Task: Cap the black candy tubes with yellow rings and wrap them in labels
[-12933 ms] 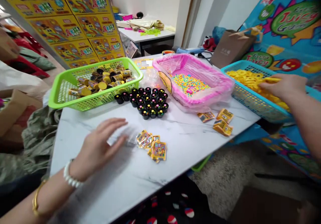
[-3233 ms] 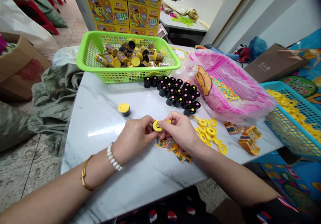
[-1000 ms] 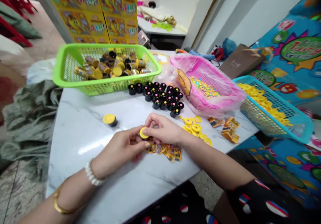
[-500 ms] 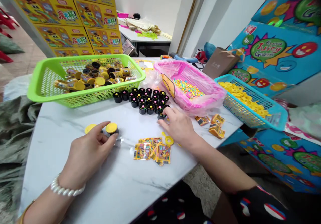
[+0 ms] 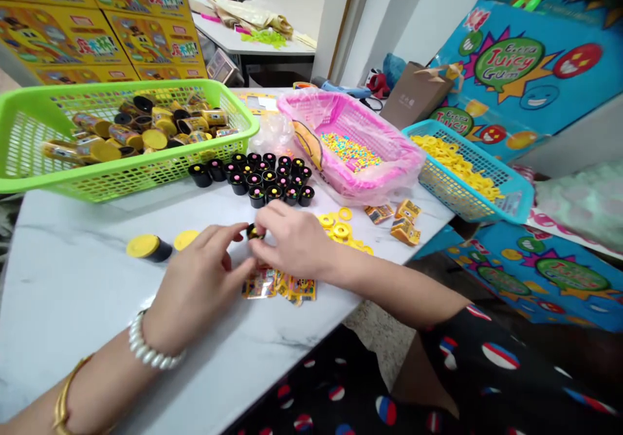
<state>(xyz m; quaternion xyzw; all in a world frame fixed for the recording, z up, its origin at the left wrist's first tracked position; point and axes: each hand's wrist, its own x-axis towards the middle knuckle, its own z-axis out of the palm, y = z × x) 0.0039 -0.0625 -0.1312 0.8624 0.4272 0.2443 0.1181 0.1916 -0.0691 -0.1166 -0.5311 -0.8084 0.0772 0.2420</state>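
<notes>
My right hand [image 5: 292,240] pinches a small black cup [image 5: 254,232] with a yellow piece inside, over the table's middle. My left hand [image 5: 207,276] reaches in from the left, thumb and index finger apart, its index fingertip at the cup's rim. Beneath the hands lies a pile of yellow printed packets [image 5: 296,287], partly hidden. Left of my left hand are a black cup with a yellow lid [image 5: 154,248] and a second yellow lid [image 5: 185,239], partly covered by the hand. Several filled black cups [image 5: 274,193] stand grouped just beyond.
A green basket [image 5: 160,174] of yellow-and-black tubes stands at the left. Farther right are a pink basket [image 5: 374,185] holding coloured candies and a blue basket [image 5: 518,204] of yellow rings. Loose yellow rings [image 5: 341,230] and small folded boxes [image 5: 405,230] lie right of my hands.
My right hand has brought a black cup from the group toward my left hand. The left hand has let go of a yellow-lidded cup. The view has shifted.
</notes>
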